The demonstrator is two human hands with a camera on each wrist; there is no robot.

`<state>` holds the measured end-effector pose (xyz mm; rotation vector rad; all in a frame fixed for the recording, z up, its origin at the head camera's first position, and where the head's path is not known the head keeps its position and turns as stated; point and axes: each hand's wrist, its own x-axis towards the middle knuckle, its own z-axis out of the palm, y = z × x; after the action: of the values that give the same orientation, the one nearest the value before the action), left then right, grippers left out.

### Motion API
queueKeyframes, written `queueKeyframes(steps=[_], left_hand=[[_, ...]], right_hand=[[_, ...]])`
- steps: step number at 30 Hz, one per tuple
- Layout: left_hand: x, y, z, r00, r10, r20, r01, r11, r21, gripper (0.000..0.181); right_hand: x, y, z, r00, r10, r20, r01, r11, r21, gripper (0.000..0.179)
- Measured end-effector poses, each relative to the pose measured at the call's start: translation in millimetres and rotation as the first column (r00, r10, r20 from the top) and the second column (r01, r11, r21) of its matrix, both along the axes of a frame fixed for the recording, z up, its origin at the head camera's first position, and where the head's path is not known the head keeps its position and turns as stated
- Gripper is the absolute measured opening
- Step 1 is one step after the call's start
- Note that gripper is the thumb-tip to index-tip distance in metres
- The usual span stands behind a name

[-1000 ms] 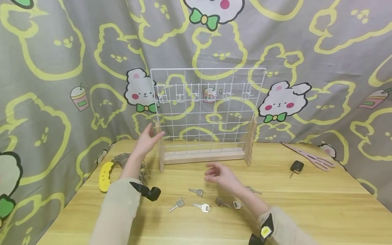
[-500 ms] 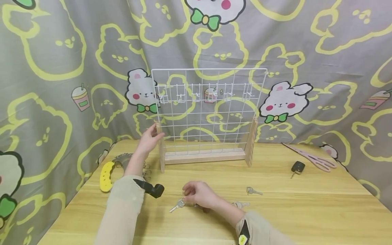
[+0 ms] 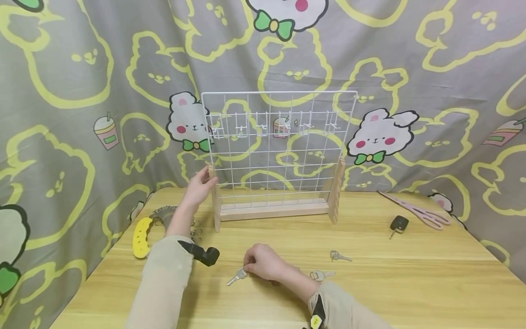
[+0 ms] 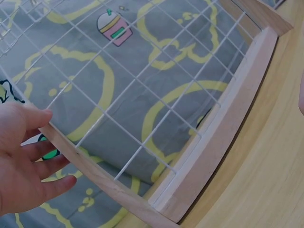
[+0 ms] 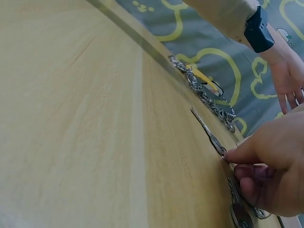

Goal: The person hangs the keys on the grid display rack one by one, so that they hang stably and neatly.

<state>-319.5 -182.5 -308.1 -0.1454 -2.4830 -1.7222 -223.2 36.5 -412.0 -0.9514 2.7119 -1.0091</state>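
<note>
A white wire grid rack on a wooden stand (image 3: 273,211) stands upright at the table's back, with several small white hooks (image 3: 262,130) along its upper part. My left hand (image 3: 199,186) holds the stand's left wooden post (image 4: 90,175), thumb on the near side and fingers behind it. Low over the table, my right hand (image 3: 265,262) pinches the ring end of a silver key (image 3: 236,277) between thumb and forefinger. In the right wrist view that key (image 5: 209,132) points away from the fingertips. Another key with a dark round head (image 5: 241,216) lies beneath the hand.
Two loose silver keys, one nearer (image 3: 322,275) and one farther (image 3: 341,256), lie right of my right hand. Beyond are a black car key (image 3: 398,224) and pink scissors (image 3: 419,212). A yellow curved piece (image 3: 141,237) with metal rings lies left; a patterned curtain (image 3: 452,151) hangs behind.
My right hand has come left and down from above the table to the leftmost key and now pinches it. My left hand has closed from beside the post onto it.
</note>
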Motion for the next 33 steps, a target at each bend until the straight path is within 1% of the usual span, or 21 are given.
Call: queueKeyframes(steps=[3,6,8,10,11,13,15,16,18,21,24,27,33], left_hand=[[0.4,-0.4,0.5,1.0,0.001,-0.007,-0.001,1.0,0.006,0.063],[1.0,-0.3,1.7,1.0,0.004,-0.013,-0.004,1.0,0.004,0.062],[1.2,-0.6,2.7,1.0,0.009,-0.011,-0.009,1.0,0.005,0.062],[1.1,-0.8,3.9,1.0,0.015,-0.005,-0.015,1.0,0.014,0.063],[1.0,-0.9,4.6,1.0,0.017,0.0,-0.017,1.0,0.022,0.063],[1.0,-1.2,6.1,1.0,0.022,0.017,-0.023,0.999,0.042,0.063],[0.9,-1.5,7.7,0.999,0.025,0.026,-0.027,0.997,0.069,0.061],[1.1,-1.6,8.8,0.999,0.028,0.028,-0.031,0.996,0.081,0.061],[1.3,-2.6,10.5,0.999,0.037,0.031,-0.04,0.993,0.108,0.059],[1.5,-4.0,12.8,0.998,0.046,0.031,-0.05,0.989,0.138,0.056],[1.2,-4.6,14.0,0.998,0.042,0.043,-0.048,0.987,0.155,0.055],[1.0,-4.1,14.7,0.998,0.034,0.049,-0.041,0.987,0.155,0.055],[1.1,-3.3,16.7,0.997,0.031,0.072,-0.042,0.987,0.157,0.054]], right_hand=[[1.9,-2.0,0.9,0.998,0.011,-0.069,-0.008,0.999,0.053,0.016],[3.2,-3.5,2.8,0.988,0.036,-0.152,-0.018,0.993,0.119,0.017],[3.4,-3.6,4.3,0.984,0.055,-0.167,-0.031,0.989,0.143,0.017],[2.9,-2.5,6.2,0.989,0.065,-0.134,-0.047,0.99,0.136,0.017],[2.3,-1.7,7.1,0.993,0.069,-0.098,-0.057,0.991,0.121,0.016],[1.2,0.9,9.8,0.997,0.072,0.005,-0.073,0.995,0.063,0.015],[-0.3,4.1,13.7,0.993,0.077,0.093,-0.078,0.997,0.006,0.013],[-1.1,5.8,16.2,0.989,0.082,0.124,-0.081,0.997,-0.019,0.013],[-3.9,9.4,22.3,0.983,0.102,0.153,-0.095,0.994,-0.057,0.012],[-9.9,14.7,34.3,0.98,0.131,0.149,-0.12,0.989,-0.083,0.011],[-17.9,19.3,48.5,0.981,0.146,0.125,-0.134,0.986,-0.104,0.011],[-26.0,22.9,64.4,0.986,0.135,0.098,-0.12,0.982,-0.144,0.009],[-41.3,26.1,99.6,0.995,0.085,0.044,-0.073,0.971,-0.227,0.006]])
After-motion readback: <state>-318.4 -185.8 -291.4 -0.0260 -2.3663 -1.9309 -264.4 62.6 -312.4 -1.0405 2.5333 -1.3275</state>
